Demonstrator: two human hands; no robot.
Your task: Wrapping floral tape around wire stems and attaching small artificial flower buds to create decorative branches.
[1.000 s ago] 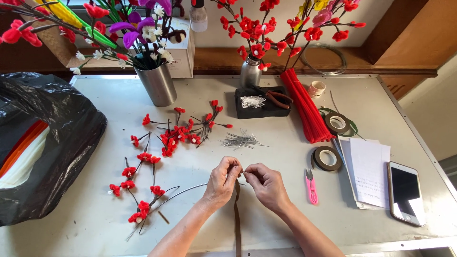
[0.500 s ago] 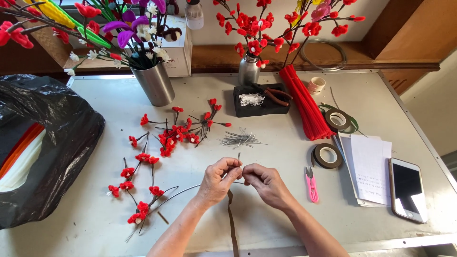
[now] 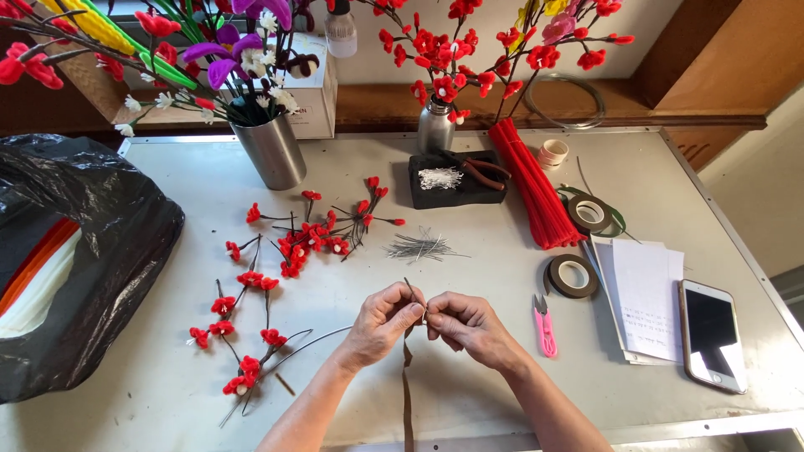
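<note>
fingers of both hands are meeting over the middle of the worktop (image 3: 502,393), and i am reading this as the wrapping step: my left hand (image 3: 381,322) is pinching a thin wire stem (image 3: 410,293) between thumb and forefinger, its tip poking up past the knuckles. my right hand (image 3: 469,326) is pressing its grip together on the same spot from the other side, holding the brown floral tape (image 3: 407,393) whose loose strip is trailing down toward the near edge. judging from this, the next move is calling for steady tension on the tape while the stem is being rolled, so the strip is lying flat rather than bunching.

around the hands, finished red blossom sprigs (image 3: 251,326) are lying to the left, a small heap of fine wires (image 3: 419,247) is sitting just beyond, and pink snips (image 3: 544,326) are resting just beside my right hand. two tape rolls (image 3: 573,276), some paper sheets (image 3: 645,293) and a phone (image 3: 712,335) are lying further right.

as for containers, a metal cup (image 3: 272,155) is holding purple and white craft flowers, a small metal vase (image 3: 435,125) is carrying tall red blossom branches, and a black tray (image 3: 456,180) is keeping white bits and pliers. a black plastic bag (image 3: 92,251) at the left is gaping open on orange and white stems. a bundle of red pipe cleaners (image 3: 532,180) is lying beside the tray.
</note>
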